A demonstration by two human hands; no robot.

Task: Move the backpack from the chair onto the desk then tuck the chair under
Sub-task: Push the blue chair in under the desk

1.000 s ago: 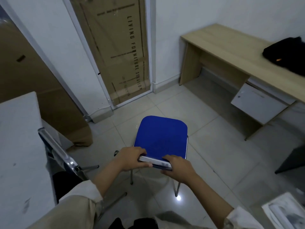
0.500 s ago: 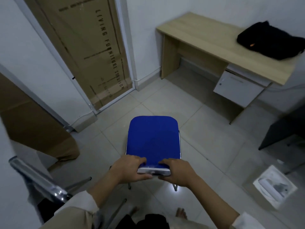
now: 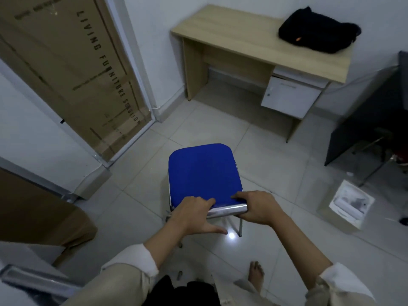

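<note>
Two bare hands grip the near edge of a chair [image 3: 204, 175] with a blue padded seat and a shiny metal frame. Left hand [image 3: 194, 214] has its fingers curled over the top of the metal rail onto the blue cushion, thumb stretched out loose below the rail. Right hand [image 3: 257, 208] is clamped on the rail's right corner, fingers pressed flat on the cushion edge. Both wrists come out of pale sleeves.

Well beyond the hands, up and to the right, stands a light wooden desk [image 3: 231, 29] against a white wall, with a white drawer unit [image 3: 289, 96] hanging under its right side. A black backpack [image 3: 318, 33] lies slumped on the desk's right end. Bare tiled floor [image 3: 276, 164] separates chair and desk.

Far left of the left hand, a tall cardboard box [image 3: 72, 69] leans against the wall. Right of the right hand, a small open white box [image 3: 348, 204] sits on the floor. Below the hands, a bare foot [image 3: 256, 276] rests on the tiles
</note>
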